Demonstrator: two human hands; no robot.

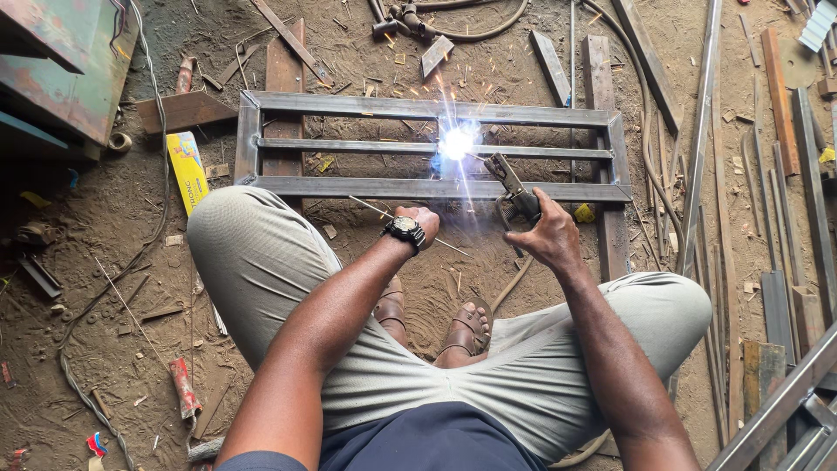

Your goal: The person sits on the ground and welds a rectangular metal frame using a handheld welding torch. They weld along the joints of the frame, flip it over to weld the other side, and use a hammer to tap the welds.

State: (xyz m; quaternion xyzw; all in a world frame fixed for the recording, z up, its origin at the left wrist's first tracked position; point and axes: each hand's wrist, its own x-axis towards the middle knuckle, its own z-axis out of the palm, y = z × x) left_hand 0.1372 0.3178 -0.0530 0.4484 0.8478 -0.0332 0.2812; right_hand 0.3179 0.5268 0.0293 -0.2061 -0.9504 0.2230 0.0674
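Note:
A rectangular steel frame (349, 107) with a middle bar lies on the dirt floor in front of my knees. My right hand (547, 237) grips a welding electrode holder (511, 185), whose rod tip meets the middle bar at a bright white arc (458, 142) throwing sparks. My left hand (417, 219), with a black wristwatch (405, 229) on the wrist, is closed around a thin spare welding rod (375, 208) just in front of the frame's near bar. I squat with both sandalled feet (466, 327) between my knees.
Wooden planks (597, 83) lie under the frame. Long steel strips and bars (776, 218) are piled on the right. A yellow electrode box (187, 170) rests left of the frame, a green metal cabinet (61, 61) stands top left, and cables (649, 157) run across the ground.

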